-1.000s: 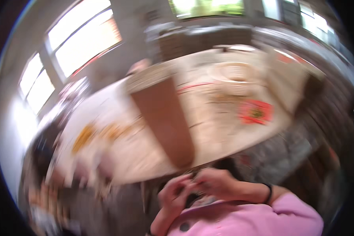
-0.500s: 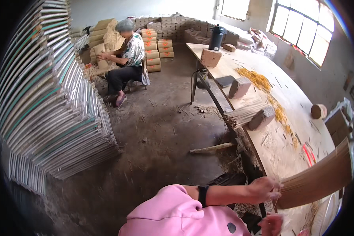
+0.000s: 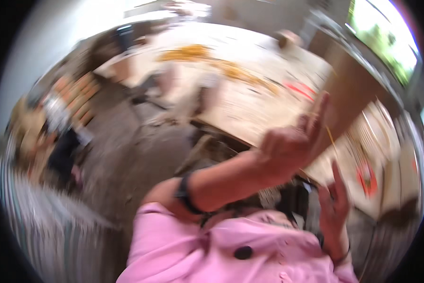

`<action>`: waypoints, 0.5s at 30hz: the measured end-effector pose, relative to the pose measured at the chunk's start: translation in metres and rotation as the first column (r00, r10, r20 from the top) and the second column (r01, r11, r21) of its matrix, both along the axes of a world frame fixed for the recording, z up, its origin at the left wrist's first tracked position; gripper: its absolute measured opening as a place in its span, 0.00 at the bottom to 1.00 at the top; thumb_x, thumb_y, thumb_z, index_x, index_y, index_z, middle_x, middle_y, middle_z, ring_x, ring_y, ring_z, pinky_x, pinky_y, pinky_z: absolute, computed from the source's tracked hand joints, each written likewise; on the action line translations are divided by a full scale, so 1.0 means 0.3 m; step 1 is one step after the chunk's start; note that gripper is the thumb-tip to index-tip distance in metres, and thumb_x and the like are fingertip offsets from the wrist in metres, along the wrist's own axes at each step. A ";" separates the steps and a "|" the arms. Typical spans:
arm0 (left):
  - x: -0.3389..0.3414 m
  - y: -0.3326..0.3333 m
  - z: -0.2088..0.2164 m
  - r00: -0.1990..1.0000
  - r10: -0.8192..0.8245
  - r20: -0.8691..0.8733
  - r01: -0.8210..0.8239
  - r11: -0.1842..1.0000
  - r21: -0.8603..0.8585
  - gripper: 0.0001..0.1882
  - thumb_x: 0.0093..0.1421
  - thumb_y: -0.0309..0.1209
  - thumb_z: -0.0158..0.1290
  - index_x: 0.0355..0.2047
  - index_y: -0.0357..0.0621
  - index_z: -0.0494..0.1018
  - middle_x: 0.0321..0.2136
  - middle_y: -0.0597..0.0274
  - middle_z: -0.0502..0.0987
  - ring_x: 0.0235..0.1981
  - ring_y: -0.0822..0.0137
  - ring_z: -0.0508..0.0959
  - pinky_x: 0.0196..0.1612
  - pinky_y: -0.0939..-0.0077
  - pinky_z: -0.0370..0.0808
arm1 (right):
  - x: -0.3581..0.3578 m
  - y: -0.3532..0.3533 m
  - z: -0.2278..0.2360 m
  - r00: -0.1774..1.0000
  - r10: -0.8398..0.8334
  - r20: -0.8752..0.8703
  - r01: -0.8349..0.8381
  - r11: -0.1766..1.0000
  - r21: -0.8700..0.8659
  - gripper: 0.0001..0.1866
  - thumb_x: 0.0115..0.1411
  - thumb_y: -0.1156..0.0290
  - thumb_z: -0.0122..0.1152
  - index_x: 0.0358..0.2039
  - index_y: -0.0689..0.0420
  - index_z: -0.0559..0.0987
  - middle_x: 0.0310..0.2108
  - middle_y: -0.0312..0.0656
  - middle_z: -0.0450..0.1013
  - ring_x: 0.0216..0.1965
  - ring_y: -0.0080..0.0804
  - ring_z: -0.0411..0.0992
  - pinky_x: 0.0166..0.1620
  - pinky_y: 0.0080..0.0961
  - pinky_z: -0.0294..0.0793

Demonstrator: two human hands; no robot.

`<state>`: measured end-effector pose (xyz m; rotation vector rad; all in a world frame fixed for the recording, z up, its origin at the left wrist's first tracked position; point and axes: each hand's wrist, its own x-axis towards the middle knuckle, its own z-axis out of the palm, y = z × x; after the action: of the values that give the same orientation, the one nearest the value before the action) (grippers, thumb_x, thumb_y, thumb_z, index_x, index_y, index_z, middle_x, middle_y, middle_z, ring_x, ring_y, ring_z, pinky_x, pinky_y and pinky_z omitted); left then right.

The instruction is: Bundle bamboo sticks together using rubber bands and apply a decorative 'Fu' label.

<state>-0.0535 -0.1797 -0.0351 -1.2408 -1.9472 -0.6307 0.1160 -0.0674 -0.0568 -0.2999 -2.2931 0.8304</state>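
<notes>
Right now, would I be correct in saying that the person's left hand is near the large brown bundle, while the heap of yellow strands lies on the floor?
Not quite: the heap of yellow strands lies on the table, as the head view shows. The left hand is indeed near the large brown bundle.

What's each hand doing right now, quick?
Left hand: index finger raised, others curled, beside the brown bundle; blur hides whether it holds anything.
Right hand: open, fingers raised near a thin yellow strand; can't tell whether they touch.
</notes>
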 end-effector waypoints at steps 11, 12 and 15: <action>0.287 0.063 0.140 0.441 -0.890 -0.118 0.576 0.381 -0.724 0.03 0.44 0.24 0.51 0.18 0.47 0.68 0.14 0.69 0.64 0.15 0.74 0.65 0.11 0.79 0.58 | 0.177 0.007 0.353 0.891 0.364 -0.269 -0.445 0.596 -0.668 0.41 0.58 0.60 0.60 0.64 0.69 0.55 0.20 0.32 0.64 0.21 0.16 0.64 0.31 0.17 0.67; 0.301 0.035 0.184 0.424 -0.849 -0.314 0.540 0.516 -0.665 0.04 0.45 0.23 0.51 0.18 0.46 0.68 0.14 0.68 0.64 0.15 0.73 0.65 0.11 0.78 0.58 | 0.168 0.034 0.341 0.927 0.249 -0.279 -0.348 0.850 -0.396 0.44 0.58 0.54 0.60 0.64 0.68 0.53 0.30 0.38 0.68 0.31 0.21 0.67 0.40 0.21 0.67; 0.229 0.012 0.468 0.850 -0.499 -0.166 0.254 0.666 -0.702 0.21 0.44 0.35 0.62 0.36 0.36 0.69 0.27 0.54 0.72 0.28 0.61 0.74 0.28 0.71 0.71 | 0.156 0.217 0.350 0.954 -0.003 -0.298 0.079 0.967 0.242 0.51 0.56 0.38 0.56 0.66 0.62 0.49 0.69 0.49 0.44 0.67 0.41 0.50 0.66 0.39 0.47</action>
<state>0.0153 -0.1762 0.1052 -2.0876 -1.6396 0.1464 0.1628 -0.0023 0.0482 -0.1002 -2.0714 0.5141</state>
